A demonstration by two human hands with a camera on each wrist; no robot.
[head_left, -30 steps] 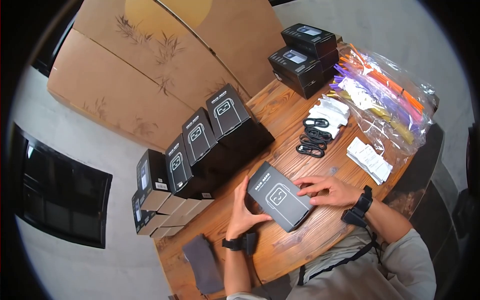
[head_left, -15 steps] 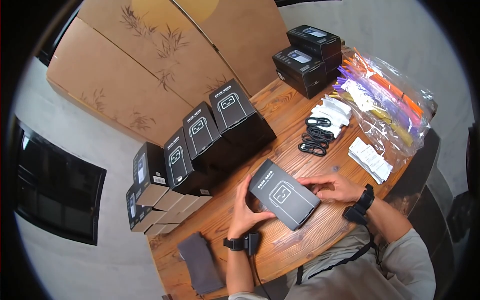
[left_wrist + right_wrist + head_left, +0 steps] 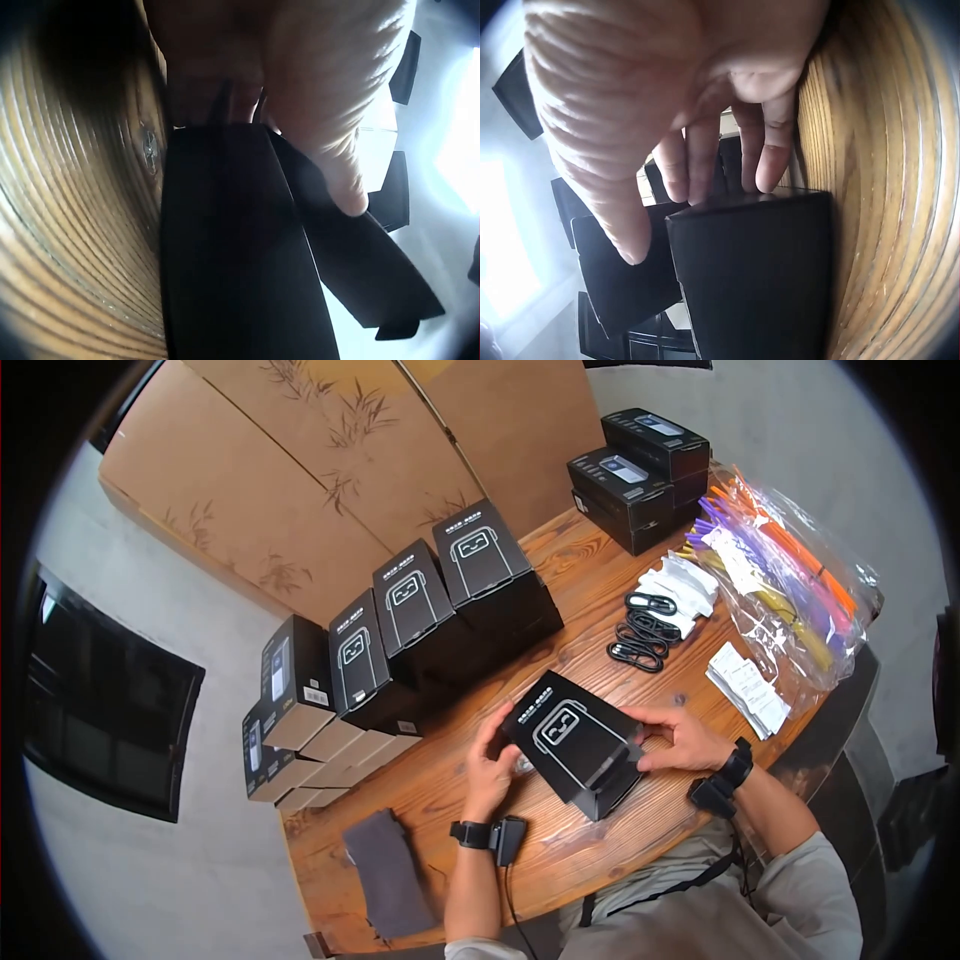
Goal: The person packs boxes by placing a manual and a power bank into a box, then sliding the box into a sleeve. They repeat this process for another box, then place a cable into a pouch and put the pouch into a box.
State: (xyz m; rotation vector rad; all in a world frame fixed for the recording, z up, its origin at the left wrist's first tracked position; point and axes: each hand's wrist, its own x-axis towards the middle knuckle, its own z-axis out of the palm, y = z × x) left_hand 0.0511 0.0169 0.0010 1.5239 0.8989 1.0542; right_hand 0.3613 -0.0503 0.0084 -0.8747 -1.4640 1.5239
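Note:
A black box (image 3: 570,735) with a line-drawn face on its lid lies on the table in front of the person, its lid raised at the near end with flaps (image 3: 605,785) standing out. On its left side the left hand (image 3: 488,775) holds it; in the left wrist view, the thumb touches the tilted lid (image 3: 360,255) and the fingers are partly hidden beyond the box side (image 3: 232,240). The right hand (image 3: 690,745) grips the right side near the flaps. In the right wrist view its fingers touch the box (image 3: 754,277), with the thumb against the raised lid (image 3: 630,277).
Stacked black boxes (image 3: 410,600) stand at the left and back, more boxes (image 3: 640,480) at the far right. Coiled black cables (image 3: 642,635), white packets (image 3: 685,585), paper slips (image 3: 747,690) and a bag of coloured sticks (image 3: 790,580) lie right. A grey cloth (image 3: 390,875) lies near left.
The box lid, closed before, has come up at the near end and its flaps show. The right hand has moved to the box's near right edge. The head view has shifted slightly.

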